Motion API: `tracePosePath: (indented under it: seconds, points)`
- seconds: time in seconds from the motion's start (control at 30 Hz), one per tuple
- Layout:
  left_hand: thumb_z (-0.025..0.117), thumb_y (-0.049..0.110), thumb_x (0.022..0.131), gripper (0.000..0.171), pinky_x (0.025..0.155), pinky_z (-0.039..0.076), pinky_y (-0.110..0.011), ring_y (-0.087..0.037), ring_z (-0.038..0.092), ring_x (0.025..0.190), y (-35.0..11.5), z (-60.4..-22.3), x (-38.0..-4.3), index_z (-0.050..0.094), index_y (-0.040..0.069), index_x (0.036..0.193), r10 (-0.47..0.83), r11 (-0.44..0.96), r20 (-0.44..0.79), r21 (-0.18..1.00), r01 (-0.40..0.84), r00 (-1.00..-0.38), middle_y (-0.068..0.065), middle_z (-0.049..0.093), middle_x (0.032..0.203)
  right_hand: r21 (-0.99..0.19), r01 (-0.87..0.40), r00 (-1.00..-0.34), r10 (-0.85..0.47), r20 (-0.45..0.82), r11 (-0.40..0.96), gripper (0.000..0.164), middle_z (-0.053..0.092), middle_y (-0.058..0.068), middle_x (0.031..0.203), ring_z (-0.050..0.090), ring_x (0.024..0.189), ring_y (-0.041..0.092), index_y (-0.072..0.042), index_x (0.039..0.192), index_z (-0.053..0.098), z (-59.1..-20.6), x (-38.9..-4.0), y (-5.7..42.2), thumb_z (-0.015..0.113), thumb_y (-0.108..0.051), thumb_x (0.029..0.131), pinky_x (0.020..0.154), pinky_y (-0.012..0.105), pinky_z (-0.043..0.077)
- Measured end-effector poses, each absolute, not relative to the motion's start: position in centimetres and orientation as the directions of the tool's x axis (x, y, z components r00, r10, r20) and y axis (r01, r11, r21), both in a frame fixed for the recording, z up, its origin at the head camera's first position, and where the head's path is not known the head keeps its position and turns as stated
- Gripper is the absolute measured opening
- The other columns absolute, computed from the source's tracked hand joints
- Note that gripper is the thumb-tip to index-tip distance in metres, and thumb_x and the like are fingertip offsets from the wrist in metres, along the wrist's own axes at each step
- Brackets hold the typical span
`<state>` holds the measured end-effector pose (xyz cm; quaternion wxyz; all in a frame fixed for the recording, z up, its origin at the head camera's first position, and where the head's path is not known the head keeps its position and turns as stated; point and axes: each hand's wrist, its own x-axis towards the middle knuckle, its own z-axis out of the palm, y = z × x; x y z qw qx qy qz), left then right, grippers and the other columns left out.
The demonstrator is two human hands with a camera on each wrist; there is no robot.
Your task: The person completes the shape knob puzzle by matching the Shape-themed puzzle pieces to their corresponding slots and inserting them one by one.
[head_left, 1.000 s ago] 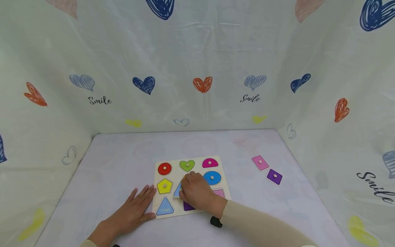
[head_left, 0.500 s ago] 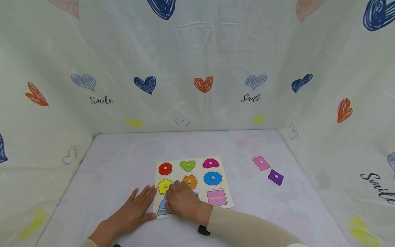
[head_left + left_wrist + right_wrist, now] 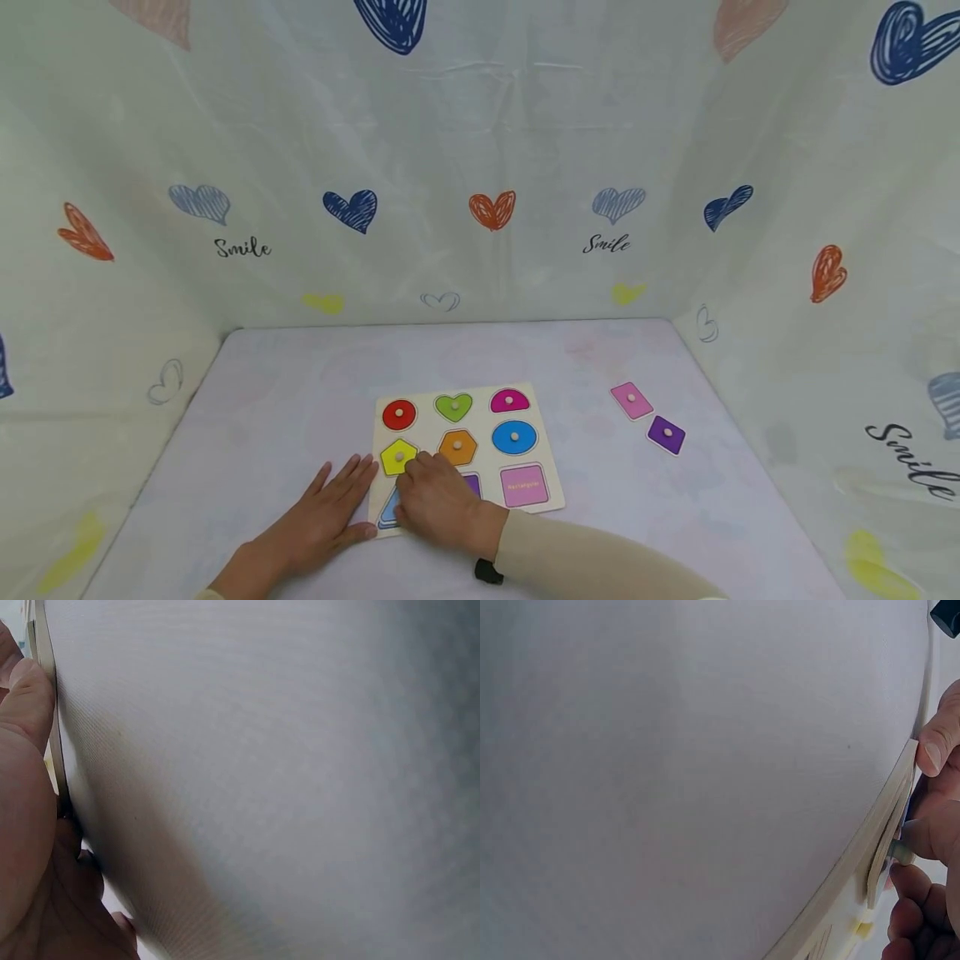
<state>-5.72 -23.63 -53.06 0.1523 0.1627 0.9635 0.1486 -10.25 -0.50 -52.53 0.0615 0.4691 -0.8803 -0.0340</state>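
On the table lies a pale wooden shape puzzle board [image 3: 482, 418]. My right hand [image 3: 444, 507] is over its lower left part and covers much of a blue triangle piece [image 3: 390, 507]. In the right wrist view, thumb and finger pinch the piece's small knob [image 3: 901, 853], and the piece tilts against the board's face. It overlaps the blue triangle recess, slightly off its printed outline. My left hand [image 3: 318, 521] lies with fingers extended at the board's left edge. The left wrist view shows its thumb [image 3: 28, 705] touching that edge.
Red circle [image 3: 399, 414], green heart [image 3: 453, 407], magenta half-circle [image 3: 510, 401], yellow pentagon [image 3: 398, 457], orange hexagon [image 3: 457, 448] and blue oval [image 3: 514, 437] sit in the board. A pink rectangle piece [image 3: 632, 402] and a purple piece [image 3: 666, 435] lie at the right.
My right hand has moved left and toward me with the blue triangle, from the board's middle to the triangle recess at lower left. The left hand has stayed in place.
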Motion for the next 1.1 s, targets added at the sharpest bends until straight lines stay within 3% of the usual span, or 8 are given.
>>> tracePosePath:
  seconds: [0.53, 1.1]
  points:
    - [0.063, 0.066, 0.095, 0.097, 0.129, 0.010, -0.067, -0.037, 0.023, 0.162, -23.70, -52.80, -5.81, 0.033, 0.006, 0.165, 0.380, 0.891, -0.223, 0.351, 0.289, -0.898, -0.011, 0.033, 0.172, 0.122, -0.826, -0.542, -0.835, 0.100, 0.551, 0.039, 0.071, -0.007, 0.105, 0.054, 0.094, 0.009, -0.016, 0.121, 0.075, -52.61, -10.06, -0.84, 0.067, -0.048, 0.102, 0.080, 0.018, 0.046]
    - [0.063, 0.068, 0.094, 0.098, 0.130, 0.011, -0.066, -0.035, 0.023, 0.162, -23.51, -53.07, -5.74, 0.033, 0.008, 0.165, 0.357, 0.904, -0.246, 0.333, 0.267, -0.901, -0.008, 0.034, 0.172, 0.138, -0.831, -0.533, -0.842, 0.081, 0.539, 0.038, 0.071, -0.006, 0.108, 0.054, 0.096, 0.010, -0.016, 0.123, 0.075, -52.64, -9.89, -0.79, 0.063, -0.047, 0.104, 0.082, 0.020, 0.046]
